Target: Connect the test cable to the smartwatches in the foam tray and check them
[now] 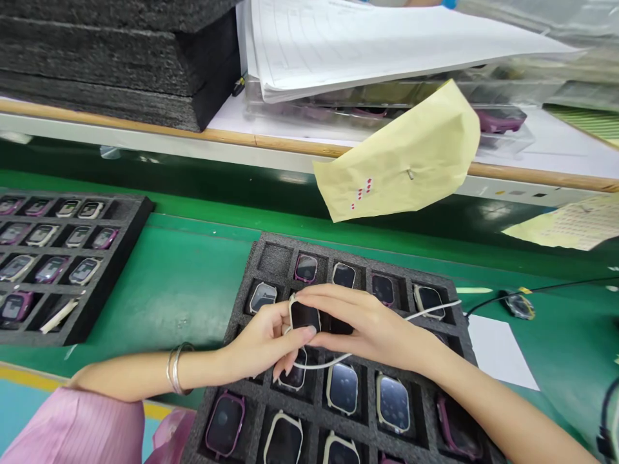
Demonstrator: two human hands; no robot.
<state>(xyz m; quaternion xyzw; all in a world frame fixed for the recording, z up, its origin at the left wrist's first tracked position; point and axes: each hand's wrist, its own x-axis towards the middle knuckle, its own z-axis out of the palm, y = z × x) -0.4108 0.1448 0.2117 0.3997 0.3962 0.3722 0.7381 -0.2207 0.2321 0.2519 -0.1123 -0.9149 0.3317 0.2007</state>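
A smartwatch without a strap, its pale case around a dark screen (304, 316), is held up over a black foam tray (275, 258). My left hand (264, 338) grips it from the left, thumb on its lower edge and fingers behind it. From the right, my right hand (358, 316) closes on the same watch, fingertips along its top edge and thumb near its lower right side. A thin white cable (329, 365) loops below the watch and passes under my right hand; its end is hidden. More watches, such as a pale one (342, 388), lie in the tray's compartments.
Another foam tray of watches (123, 219) lies at left on the green bench (193, 270). Black foam blocks (97, 64) and papers (367, 45) occupy the shelf above. Yellow paper (401, 161) hangs from its edge. A black cable (570, 281) and white sheet (500, 348) lie right.
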